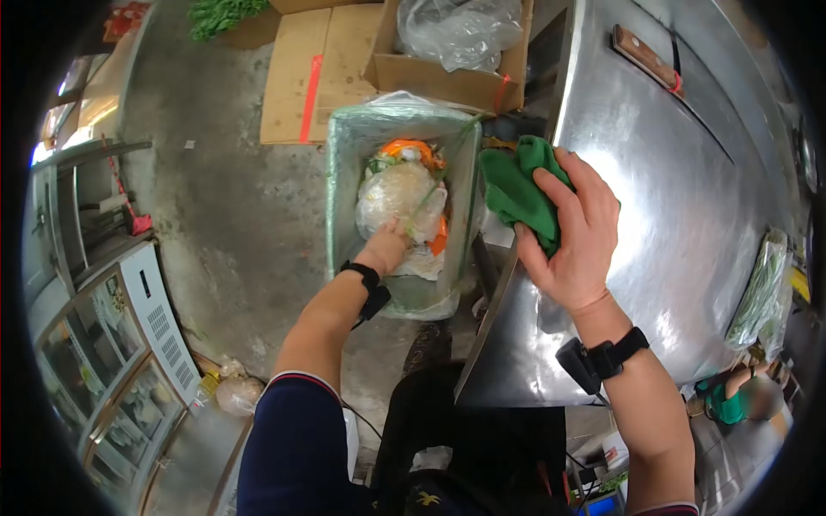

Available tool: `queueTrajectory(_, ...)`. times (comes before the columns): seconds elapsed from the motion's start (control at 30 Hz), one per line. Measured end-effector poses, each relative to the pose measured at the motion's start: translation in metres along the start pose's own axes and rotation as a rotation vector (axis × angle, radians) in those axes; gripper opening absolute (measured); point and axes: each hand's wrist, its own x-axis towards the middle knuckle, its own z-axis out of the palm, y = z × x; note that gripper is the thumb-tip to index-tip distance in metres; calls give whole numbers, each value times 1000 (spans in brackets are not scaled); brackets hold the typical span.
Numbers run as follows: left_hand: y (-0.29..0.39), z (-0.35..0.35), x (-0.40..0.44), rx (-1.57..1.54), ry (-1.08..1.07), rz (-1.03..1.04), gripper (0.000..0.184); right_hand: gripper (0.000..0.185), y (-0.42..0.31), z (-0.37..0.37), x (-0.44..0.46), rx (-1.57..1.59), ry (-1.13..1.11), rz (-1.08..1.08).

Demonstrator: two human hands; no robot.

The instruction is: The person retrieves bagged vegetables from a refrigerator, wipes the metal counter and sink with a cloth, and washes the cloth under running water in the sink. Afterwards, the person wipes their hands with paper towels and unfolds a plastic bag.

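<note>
The left hand (385,247) reaches down into a greenish bin (333,198), its fingertips hard to make out against a pale, clear plastic bag (397,196) of refuse; whether they grip it or only touch it, I cannot tell. What the bag holds is blurred by its creased film. The bag covers part of the orange scraps (411,152) and leafy bits beneath, so the bottom of the bin is mostly hidden.

The right hand (576,224) is closed around a bunched green cloth (523,189), thumb on the near side, over the edge of the steel table (680,198); its palm is out of sight and folds conceal some of the fingers.

Beyond the bin, an opened cardboard box (443,76) with loose clear plastic (460,30) is cut off by the top border, as are the leafy greens (225,15) on the left. The table edge runs close along the bin's right side. On the table lie a wooden-handled knife (647,60), its blade hard to separate from the steel, and bagged long green vegetables (759,297). A person in green (730,404) at lower right is small and blurred.
</note>
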Motion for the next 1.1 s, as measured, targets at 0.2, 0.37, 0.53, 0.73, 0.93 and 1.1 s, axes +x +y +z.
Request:
queueTrajectory(0.2, 22, -91, -52, -189, -195, -295, 16, 49, -3, -1, -1, -1, 10, 29)
queueTrajectory(0.37, 37, -138, 0, -708, 672, -446, 22, 48, -6, 0, 0, -16, 14, 32)
queueTrajectory(0.53, 52, -131, 102, -1379, 773, -487, 18, 48, -7, 0, 1, -38, 4, 30)
queueTrajectory(0.73, 38, -115, 25, -1305, 326, -621, 17, 48, -6, -1, 1, -16, 1, 42)
queueTrajectory(0.93, 26, -61, -44, -395, -224, -853, 20, 48, -3, 0, 0, -22, 25, 26)
queueTrajectory(1.1, 24, -37, -1, -429, -254, -895, 19, 48, -3, 0, 1, -11, 11, 25)
